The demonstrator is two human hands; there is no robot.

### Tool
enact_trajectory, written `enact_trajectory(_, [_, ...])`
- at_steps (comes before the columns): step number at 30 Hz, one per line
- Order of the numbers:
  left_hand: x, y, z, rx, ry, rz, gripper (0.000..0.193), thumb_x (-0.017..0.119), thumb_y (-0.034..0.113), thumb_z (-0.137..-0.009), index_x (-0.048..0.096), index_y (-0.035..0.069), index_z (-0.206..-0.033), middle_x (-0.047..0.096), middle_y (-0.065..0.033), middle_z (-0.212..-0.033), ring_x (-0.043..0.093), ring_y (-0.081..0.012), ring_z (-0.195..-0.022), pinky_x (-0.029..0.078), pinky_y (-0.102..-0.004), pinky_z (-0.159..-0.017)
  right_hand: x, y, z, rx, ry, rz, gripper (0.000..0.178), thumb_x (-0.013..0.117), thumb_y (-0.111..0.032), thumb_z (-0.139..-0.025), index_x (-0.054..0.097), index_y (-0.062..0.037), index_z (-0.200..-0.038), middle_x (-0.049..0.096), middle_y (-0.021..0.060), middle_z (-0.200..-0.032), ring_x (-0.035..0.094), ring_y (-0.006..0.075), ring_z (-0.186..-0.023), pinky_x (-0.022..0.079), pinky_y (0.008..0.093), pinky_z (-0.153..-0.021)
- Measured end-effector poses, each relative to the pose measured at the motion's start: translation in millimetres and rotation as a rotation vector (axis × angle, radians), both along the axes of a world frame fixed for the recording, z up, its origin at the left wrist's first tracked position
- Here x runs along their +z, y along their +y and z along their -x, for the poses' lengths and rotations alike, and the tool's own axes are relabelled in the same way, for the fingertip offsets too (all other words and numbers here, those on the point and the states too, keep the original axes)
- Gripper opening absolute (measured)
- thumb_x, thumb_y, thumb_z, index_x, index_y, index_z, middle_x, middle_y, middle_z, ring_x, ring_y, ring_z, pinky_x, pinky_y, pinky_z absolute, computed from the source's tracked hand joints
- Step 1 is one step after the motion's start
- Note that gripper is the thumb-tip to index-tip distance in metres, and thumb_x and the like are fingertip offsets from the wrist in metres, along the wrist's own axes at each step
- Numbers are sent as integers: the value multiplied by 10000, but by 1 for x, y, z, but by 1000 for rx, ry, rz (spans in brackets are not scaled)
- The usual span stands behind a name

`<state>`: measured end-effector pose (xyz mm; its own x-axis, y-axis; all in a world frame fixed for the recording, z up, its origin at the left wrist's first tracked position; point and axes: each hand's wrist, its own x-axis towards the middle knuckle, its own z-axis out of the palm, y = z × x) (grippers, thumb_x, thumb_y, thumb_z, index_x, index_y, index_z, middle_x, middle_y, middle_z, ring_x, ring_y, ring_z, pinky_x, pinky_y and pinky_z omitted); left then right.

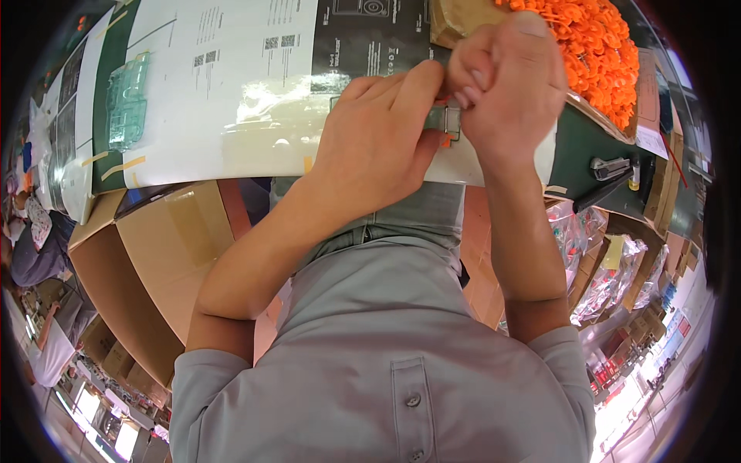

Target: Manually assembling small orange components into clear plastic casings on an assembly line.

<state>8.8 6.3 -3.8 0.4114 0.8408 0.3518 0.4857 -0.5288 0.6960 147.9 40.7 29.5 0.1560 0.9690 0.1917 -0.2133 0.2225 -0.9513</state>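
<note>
My left hand rests low over the sheet-covered table, its fingers curled round a clear plastic part. Most of that part is hidden beneath the hand; its right end shows, with small orange pieces on it. Right beside it, my right hand is closed in a fist-like pinch against the end of the clear part. What lies between those fingers is hidden. Beyond the right hand is a heap of small orange plastic pieces in an open cardboard box. Another clear, greenish plastic part lies at the table's left.
Printed white and black sheets cover the green table. A utility knife and a small bottle lie at the right. An open carton stands below the table's left edge; boxes of bagged parts stand below right. People sit at far left.
</note>
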Motion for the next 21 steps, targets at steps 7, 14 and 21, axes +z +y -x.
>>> enact_trajectory(7, [0,-2,-4,-1,-23,-29,597,742,28,-760,432,-2,-1270,723,-119,-1102,675,-337,-1003,473,-424,-867,-34,29,-1,300,468,-254,330,537,-295,-1065,515,-86,-811,428,-14,-580,381,66,-474,309,237,-427])
enact_trajectory(14, [-5,-10,-1,-1,4,-145,617,759,62,-779,425,-17,-1292,715,-118,-1096,676,-319,-1021,473,-412,-873,-18,18,2,298,386,-248,307,503,-284,-1059,471,-90,-823,394,-6,-582,370,95,-477,318,266,-433])
enact_trajectory(21, [-8,-13,0,-6,63,-216,565,760,100,-813,477,-16,-1287,692,-116,-1078,657,-273,-1095,464,-390,-879,7,-15,-12,-35,94,-25,370,420,-308,-1057,362,-130,-738,325,-2,-585,332,145,-480,319,331,-441])
